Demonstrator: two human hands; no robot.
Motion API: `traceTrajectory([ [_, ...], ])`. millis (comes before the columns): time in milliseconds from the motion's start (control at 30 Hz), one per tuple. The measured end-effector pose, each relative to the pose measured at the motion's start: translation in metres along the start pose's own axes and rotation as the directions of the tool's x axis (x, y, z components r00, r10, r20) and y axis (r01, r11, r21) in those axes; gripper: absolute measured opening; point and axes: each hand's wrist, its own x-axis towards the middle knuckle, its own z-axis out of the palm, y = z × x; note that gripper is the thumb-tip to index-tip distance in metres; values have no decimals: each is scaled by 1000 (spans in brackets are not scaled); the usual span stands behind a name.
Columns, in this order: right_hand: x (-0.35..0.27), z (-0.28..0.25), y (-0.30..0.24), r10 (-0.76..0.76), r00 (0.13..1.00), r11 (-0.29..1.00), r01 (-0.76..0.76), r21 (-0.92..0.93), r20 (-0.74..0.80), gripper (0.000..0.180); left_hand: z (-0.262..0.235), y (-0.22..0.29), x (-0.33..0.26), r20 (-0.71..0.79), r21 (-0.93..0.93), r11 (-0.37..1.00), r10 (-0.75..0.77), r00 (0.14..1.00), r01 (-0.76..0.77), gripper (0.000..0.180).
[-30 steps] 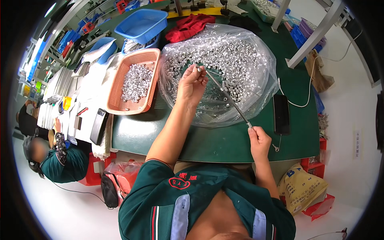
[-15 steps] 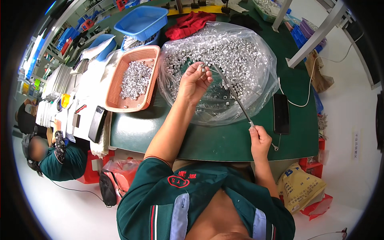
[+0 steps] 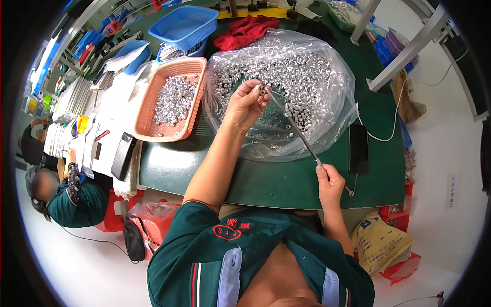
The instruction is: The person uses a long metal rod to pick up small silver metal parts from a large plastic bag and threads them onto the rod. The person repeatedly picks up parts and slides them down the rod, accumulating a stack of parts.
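My left hand is over the clear plastic bag, its fingers pinching small silver metal sleeves. My right hand, near the table's front edge, is closed round the pale lower end of a long thin grey rod. From there the rod slants up and left, its far tip right beside the pinched sleeves. Whether the tip enters one I cannot tell. A small metal ring end shows below my right hand. Loose silver sleeves fill much of the bag.
Left of the bag stands a pink basket with more sleeves. Behind it are a blue basket and a red cloth. A black phone with a white cable lies at right. Another person sits at far left.
My right hand has shifted slightly left and down. The rod looks straighter, and its upper end has come closer to the sleeves in my left hand.
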Motion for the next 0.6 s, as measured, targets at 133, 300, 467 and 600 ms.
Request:
traceTrajectory([
  [133,0,0,-1,-1,1000,1000,1,-12,6,14,2,5,-1,10,-13,1000,24,1000,-24,11],
  [300,0,0,-2,-1,1000,1000,1,3,18,13,-4,7,0,64,-79,997,4,998,1,11],
  [467,0,0,-1,-30,998,999,32,-43,47,13,-5,11,0,42,17,1000,20,999,-20,12],
  [600,0,2,-2,-56,998,996,59,-67,38,13,-2,15,0,5,258,963,85,996,-83,14],
])
